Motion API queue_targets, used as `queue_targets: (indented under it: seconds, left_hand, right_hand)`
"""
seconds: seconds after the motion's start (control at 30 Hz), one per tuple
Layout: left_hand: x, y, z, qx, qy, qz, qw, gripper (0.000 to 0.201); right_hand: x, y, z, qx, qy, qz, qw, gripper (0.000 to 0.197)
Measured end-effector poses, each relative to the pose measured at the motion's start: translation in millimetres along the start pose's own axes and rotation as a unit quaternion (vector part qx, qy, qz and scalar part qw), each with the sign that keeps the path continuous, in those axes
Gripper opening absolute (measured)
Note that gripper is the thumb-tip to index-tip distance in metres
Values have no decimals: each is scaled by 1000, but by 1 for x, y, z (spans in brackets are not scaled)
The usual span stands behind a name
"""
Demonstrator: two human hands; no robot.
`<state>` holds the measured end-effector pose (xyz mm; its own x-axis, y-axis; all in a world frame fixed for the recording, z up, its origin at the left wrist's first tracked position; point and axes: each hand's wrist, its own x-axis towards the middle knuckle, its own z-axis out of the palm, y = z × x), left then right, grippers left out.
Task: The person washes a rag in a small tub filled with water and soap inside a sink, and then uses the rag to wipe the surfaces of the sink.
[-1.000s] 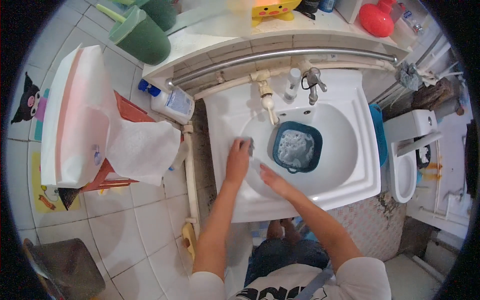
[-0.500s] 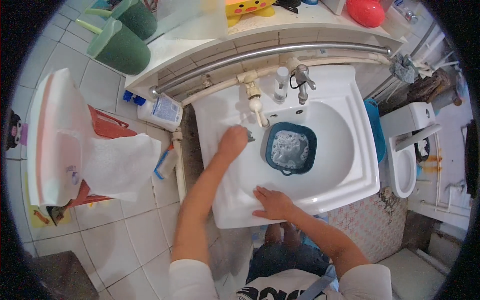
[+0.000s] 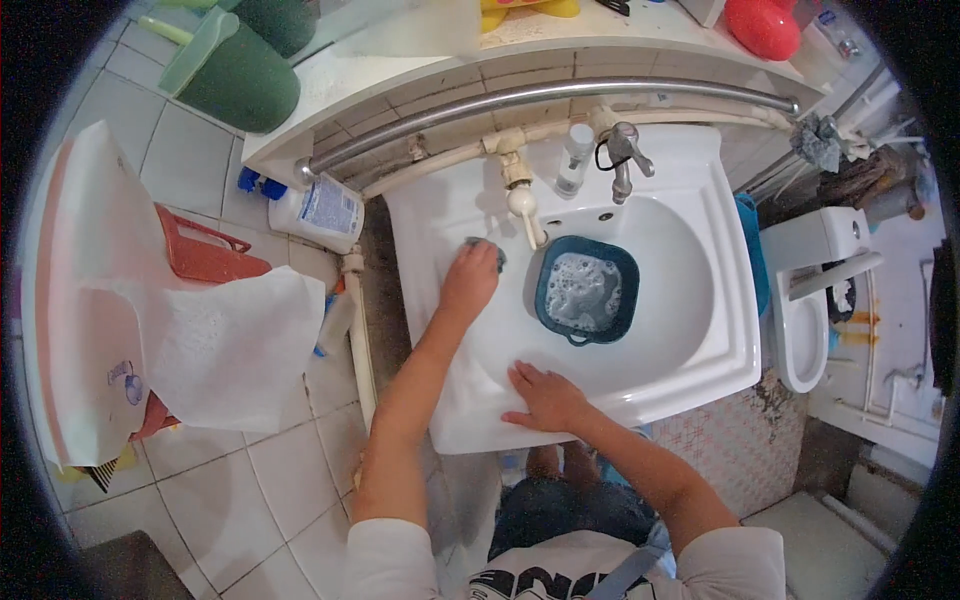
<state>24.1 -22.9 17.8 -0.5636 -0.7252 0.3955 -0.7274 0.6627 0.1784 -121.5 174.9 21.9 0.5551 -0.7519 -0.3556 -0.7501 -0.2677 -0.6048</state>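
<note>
Occupying the far left is a white casing (image 3: 85,330) with a pink band along its edge. Above it stands a green pitcher (image 3: 235,85) with a lighter green handle. Right of the casing are a red plastic piece (image 3: 205,250) and a white sheet (image 3: 235,355) with a creased surface. Next comes a white bottle (image 3: 318,212) with a blue top, near the left side of a white ceramic washbasin (image 3: 675,270).

The person's left hand (image 3: 470,282) is on the basin's left ledge, fingers curled over a dark grey-green scrubbing pad (image 3: 501,261) — only its edges show. The right hand (image 3: 548,399) is well apart from the left, empty, palm down on the basin's front ledge with fingers spread.

To the right of the pad, a cream plastic tap (image 3: 521,203) projects over the bowl. Below the tap, a dark teal square tub (image 3: 630,290) sits upright inside the bowl, holding foamy liquid — neither hand touches it. Behind the tub stand a clear bottle (image 3: 575,165) and a metal faucet (image 3: 624,160). Farther right is a white toilet (image 3: 803,335).
</note>
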Motion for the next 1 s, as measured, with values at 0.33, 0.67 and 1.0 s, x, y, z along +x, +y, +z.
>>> queue_targets:
  seconds: [0.33, 0.67, 1.0]
  left_hand:
    - [-19, 7, 35, 68, -130, 1, 989, 17]
    - [-23, -7, 38, 114, -190, 66, 973, 22]
    - [-58, -12, 65, 6, -189, -119, 975, 12]
  right_hand:
    - [10, -6, 1, 100, 67, -95, 988, 65]
    - [-12, 118, -15, -262, 50, 170, 949, 25]
    - [-32, 119, -22, -229, 107, 137, 958, 13]
